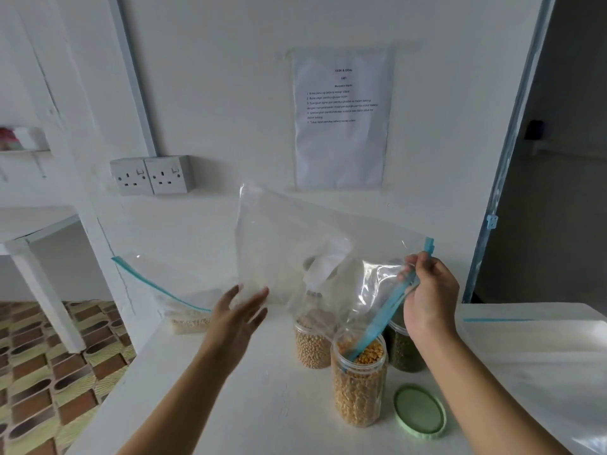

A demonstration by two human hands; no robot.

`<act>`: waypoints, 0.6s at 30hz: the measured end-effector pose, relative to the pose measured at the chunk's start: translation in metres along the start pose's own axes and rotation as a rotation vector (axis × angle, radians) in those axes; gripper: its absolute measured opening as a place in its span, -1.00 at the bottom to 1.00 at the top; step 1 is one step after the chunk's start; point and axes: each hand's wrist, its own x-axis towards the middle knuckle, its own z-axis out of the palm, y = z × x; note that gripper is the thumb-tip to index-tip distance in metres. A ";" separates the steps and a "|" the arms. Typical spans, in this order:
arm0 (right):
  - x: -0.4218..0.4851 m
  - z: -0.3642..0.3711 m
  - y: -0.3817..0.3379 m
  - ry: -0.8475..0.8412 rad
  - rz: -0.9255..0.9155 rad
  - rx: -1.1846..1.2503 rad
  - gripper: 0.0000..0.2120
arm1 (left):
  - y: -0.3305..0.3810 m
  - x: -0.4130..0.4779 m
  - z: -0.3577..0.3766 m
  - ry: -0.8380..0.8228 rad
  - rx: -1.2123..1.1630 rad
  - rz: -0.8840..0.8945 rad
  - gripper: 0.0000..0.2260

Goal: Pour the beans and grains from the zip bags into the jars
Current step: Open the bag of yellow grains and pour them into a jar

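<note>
An empty clear zip bag (289, 244) with a blue zip strip hangs upside down over the front jar of yellow split peas (358, 382), its lower corner dipping into the jar's open mouth. My right hand (430, 297) pinches the blue zip edge of the bag. Fingers straight, my left hand (239, 320) touches the bag's lower left side. Behind the front jar stand a jar of pale soybeans (312, 346) and a jar of green mung beans (405, 353). A green lid (419, 410) lies flat on the table to the right of the front jar.
Another zip bag with pale grains (184, 310) leans on the wall at the back left of the white table (262, 405). A flat zip bag (538, 356) lies on the right. The table's left edge drops to a patterned floor. A double socket (151, 175) and a printed sheet (341, 119) are on the wall.
</note>
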 end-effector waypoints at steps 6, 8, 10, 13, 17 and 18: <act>0.006 -0.010 -0.001 0.021 0.030 0.001 -0.72 | -0.008 0.007 0.024 -0.008 0.211 0.085 -0.50; 0.009 -0.011 -0.002 0.038 0.028 0.005 -0.72 | 0.004 0.011 0.027 0.063 0.176 0.097 -0.67; 0.012 -0.012 -0.001 0.054 0.019 0.022 -0.71 | 0.019 0.016 0.032 0.046 0.020 0.091 -0.76; 0.015 -0.014 0.000 0.066 0.023 0.022 -0.70 | 0.037 0.018 0.045 0.024 -0.117 0.068 -0.84; 0.015 -0.015 0.004 0.088 0.072 0.000 -0.70 | 0.022 0.001 0.068 -0.078 -0.090 -0.002 -0.51; 0.014 -0.015 0.005 0.092 0.094 0.006 -0.71 | 0.016 -0.004 0.072 -0.128 -0.083 -0.012 -0.45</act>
